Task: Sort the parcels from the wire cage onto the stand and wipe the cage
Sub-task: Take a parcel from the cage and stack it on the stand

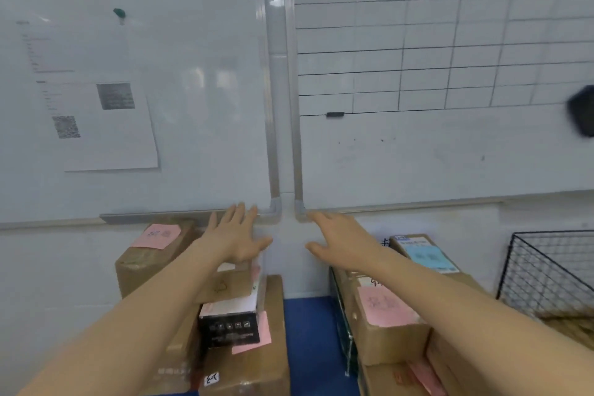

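Blue flat surface (310,341) in front of me, running back to the white wall (289,267). Left of its bare strip: long brown cardboard parcel with a pink label (254,373), more stacked on top. Right: second stack of brown cardboard parcels (385,344). Front edges out of view.

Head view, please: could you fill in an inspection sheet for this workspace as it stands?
Surface: a blue surface shows between two stacks of parcels.
Job's things: left stack of cardboard parcels with pink labels, plus a black box; right stack with pink and blue labels; wire cage at the right, contents unclear.
Clutter: nothing seen.
Hands: left hand and right hand are raised over the stacks, fingers straight and spread, holding nothing.
Cables: nothing seen.
Surroundings: left whiteboard with a paper sheet and a green magnet; right whiteboard with a ruled grid.
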Motion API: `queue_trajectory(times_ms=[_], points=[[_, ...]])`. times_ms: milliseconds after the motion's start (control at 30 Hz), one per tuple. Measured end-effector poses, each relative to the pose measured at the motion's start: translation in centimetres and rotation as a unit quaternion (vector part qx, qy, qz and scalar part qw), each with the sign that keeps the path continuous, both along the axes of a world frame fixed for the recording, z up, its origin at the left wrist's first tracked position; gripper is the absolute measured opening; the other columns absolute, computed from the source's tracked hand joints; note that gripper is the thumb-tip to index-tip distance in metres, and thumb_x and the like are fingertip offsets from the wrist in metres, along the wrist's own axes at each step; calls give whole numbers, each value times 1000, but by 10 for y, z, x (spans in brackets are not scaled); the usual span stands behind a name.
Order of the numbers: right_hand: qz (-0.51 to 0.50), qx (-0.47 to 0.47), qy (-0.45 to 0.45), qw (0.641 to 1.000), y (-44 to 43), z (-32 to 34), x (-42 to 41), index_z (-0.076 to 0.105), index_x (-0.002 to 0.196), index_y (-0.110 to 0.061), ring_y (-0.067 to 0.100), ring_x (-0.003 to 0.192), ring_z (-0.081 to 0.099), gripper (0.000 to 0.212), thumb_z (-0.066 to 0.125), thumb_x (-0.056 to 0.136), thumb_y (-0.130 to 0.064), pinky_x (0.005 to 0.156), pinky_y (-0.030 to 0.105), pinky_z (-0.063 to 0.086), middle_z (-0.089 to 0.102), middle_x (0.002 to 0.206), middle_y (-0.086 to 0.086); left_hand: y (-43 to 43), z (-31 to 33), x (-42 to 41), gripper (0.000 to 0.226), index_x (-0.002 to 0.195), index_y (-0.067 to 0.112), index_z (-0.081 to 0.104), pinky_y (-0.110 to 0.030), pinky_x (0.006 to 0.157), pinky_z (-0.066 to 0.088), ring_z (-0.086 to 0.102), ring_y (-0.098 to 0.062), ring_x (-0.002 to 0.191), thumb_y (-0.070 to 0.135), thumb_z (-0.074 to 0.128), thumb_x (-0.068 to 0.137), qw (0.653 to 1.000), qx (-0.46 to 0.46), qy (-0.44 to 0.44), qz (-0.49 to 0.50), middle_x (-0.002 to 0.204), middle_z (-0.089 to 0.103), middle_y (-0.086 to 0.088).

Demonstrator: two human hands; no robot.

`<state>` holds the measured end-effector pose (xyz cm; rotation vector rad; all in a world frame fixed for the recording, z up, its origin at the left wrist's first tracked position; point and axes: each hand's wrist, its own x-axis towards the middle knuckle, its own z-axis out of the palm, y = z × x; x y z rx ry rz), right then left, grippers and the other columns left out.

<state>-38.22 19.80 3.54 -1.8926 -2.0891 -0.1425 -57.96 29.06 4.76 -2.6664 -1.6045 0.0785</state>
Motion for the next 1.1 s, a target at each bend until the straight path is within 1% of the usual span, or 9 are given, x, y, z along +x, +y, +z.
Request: queue_trajectory(times_ms=[100, 167, 267, 433, 600, 767, 867, 1000, 1100], points=[[-20, 25, 2, 999, -25, 4, 28, 32, 148, -15, 25, 130, 43, 57, 49, 97, -32, 107, 33, 32, 46, 145, 8, -11, 2, 35, 77, 152, 17, -13, -49, 117, -8, -14, -21, 146, 61, 19, 96, 1000, 12, 2, -23, 159, -17, -6], [-40, 32, -8, 999, -42, 8, 49, 32, 148, -14, 25, 132, 41, 57, 49, 97, -33, 108, 33, 30, 45, 146, 8, -21, 4, 61, 76, 152, 16, -11, -50, 116, -10, -15, -20, 146, 60, 18, 97, 999, 17, 3, -41, 159, -16, -5], [-65, 22, -19, 997, -70, 12, 88, 28, 150, -14, 23, 136, 37, 61, 50, 97, -36, 111, 33, 27, 39, 150, 6, -42, 8, 104, 73, 153, 18, -8, -49, 116, -8, -14, -20, 147, 58, 18, 98, 997, 8, -20, -73, 159, -15, -4], [-121, -20, -3, 992, -131, 12, 176, 22, 152, -15, 26, 135, 40, 63, 48, 98, -35, 108, 37, 34, 37, 152, 8, -91, 9, 191, 66, 154, 23, 2, -47, 118, 0, -1, -20, 148, 54, 24, 99, 991, -1, -48, -125, 161, -2, -5], [-157, -28, -17, 987, -206, 13, 281, 25, 151, -14, 26, 130, 46, 62, 48, 98, -36, 105, 36, 38, 42, 149, 10, -161, 10, 298, 67, 153, 17, 14, -36, 118, 11, 13, -22, 147, 52, 31, 99, 981, -52, -114, -149, 160, 11, -4], [-155, -9, -25, 987, -275, 7, 367, 33, 148, -15, 23, 133, 43, 58, 49, 98, -38, 108, 38, 37, 42, 149, 5, -236, -3, 398, 65, 151, 11, 23, -29, 115, 15, 19, -20, 145, 46, 40, 99, 966, -84, -175, -173, 158, 22, -4], [-151, -5, -28, 988, -304, -3, 402, 34, 147, -15, 20, 135, 42, 58, 48, 98, -42, 110, 37, 35, 42, 149, 3, -267, -14, 441, 62, 149, 12, 28, -30, 114, 17, 23, -21, 143, 45, 44, 98, 959, -93, -212, -161, 155, 27, -6], [-150, -9, -33, 988, -329, -23, 440, 32, 148, -18, 19, 133, 44, 59, 48, 97, -43, 108, 36, 37, 43, 149, 2, -299, -34, 492, 60, 146, 10, 33, -31, 112, 23, 31, -22, 140, 40, 49, 97, 944, -115, -265, -157, 152, 34, -8], [-162, -28, -6, 986, -344, -47, 464, 33, 147, -17, 16, 134, 42, 58, 50, 97, -42, 110, 35, 36, 42, 149, 0, -320, -51, 527, 60, 147, 14, 31, -36, 114, 26, 30, -22, 140, 40, 49, 96, 946, -126, -245, -168, 153, 32, -5]])
